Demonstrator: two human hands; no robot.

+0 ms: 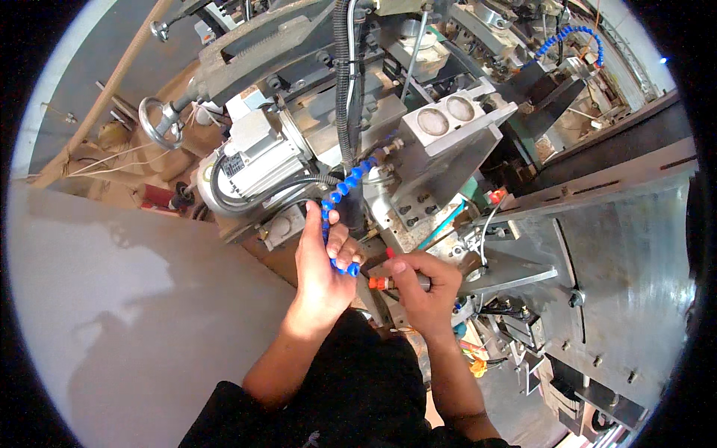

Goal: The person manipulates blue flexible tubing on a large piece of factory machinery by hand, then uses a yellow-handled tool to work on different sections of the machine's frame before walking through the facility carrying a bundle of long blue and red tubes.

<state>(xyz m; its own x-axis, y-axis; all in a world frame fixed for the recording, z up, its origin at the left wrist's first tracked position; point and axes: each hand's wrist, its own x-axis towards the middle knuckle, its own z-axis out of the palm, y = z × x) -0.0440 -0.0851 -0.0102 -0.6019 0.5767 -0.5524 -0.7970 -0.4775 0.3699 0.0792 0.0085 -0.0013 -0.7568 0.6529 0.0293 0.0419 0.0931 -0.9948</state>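
Left hand (pixel 323 263) is curled shut around the lower end of a blue jointed hose (pixel 340 196), thumb on one side, fingers wrapped over the other. The hose runs up from the fist to the machine (pixel 418 149) and looks still attached at its upper end. Right hand (pixel 424 287), just right of the left hand, is closed on a grey tool or fitting with an orange tip (pixel 379 283); the tip sits just below the hose's free end, close to it, and I cannot tell if they touch.

Progress, as a judgement: hose end and orange-tipped piece are brought together but not visibly joined, so the join or adjustment looks midway; nothing shows it finished.

Left of the hose: grey electric motor (pixel 254 160) with black cables, and a handwheel (pixel 159 123) further left. Right of the hose: a metal block with two round pockets (pixel 446 114), both looking empty. Further right, a big grey steel plate (pixel 627 246). A second blue hose (pixel 564 36) sits far up right. Below left of the hose, a plain grey panel (pixel 127 299). No other containers readable.
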